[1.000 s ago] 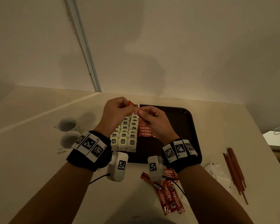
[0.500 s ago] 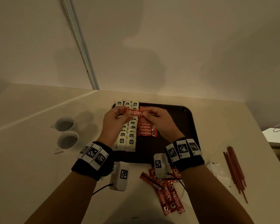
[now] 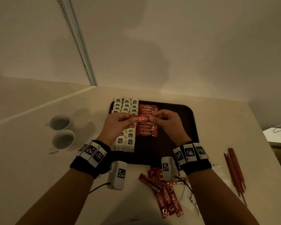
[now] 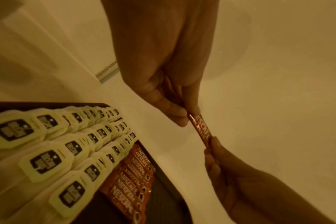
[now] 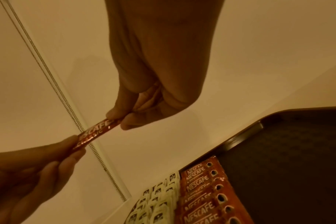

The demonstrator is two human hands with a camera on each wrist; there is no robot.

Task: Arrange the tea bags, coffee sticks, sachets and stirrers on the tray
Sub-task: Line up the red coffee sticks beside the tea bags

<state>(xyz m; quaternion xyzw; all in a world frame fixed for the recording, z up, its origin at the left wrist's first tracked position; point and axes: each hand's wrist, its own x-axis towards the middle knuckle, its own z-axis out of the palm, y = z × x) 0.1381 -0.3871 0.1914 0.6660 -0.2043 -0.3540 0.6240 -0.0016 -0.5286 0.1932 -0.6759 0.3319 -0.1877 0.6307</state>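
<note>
A red coffee stick (image 3: 142, 119) (image 4: 201, 130) (image 5: 95, 133) is held level above the dark tray (image 3: 182, 127). My left hand (image 3: 120, 120) pinches its left end and my right hand (image 3: 165, 120) pinches its right end. On the tray, white tea bags (image 3: 126, 140) stand in three rows at the left. Beside them lies a column of red coffee sticks (image 3: 146, 132) (image 5: 199, 197), partly hidden under the held stick. More loose coffee sticks (image 3: 167, 198) lie on the counter in front of the tray. Brown stirrers (image 3: 234, 172) lie at the right.
Two white cups (image 3: 62, 132) stand left of the tray. White sachets (image 3: 190, 197) lie partly under my right forearm. The tray's right half (image 5: 288, 166) is bare. A wall runs close behind the tray, and the counter edge drops off at the far right.
Both hands have lowered and moved apart, stretching the coffee stick out level over the column of sticks; a second ago it was held bunched higher above the tea bags.
</note>
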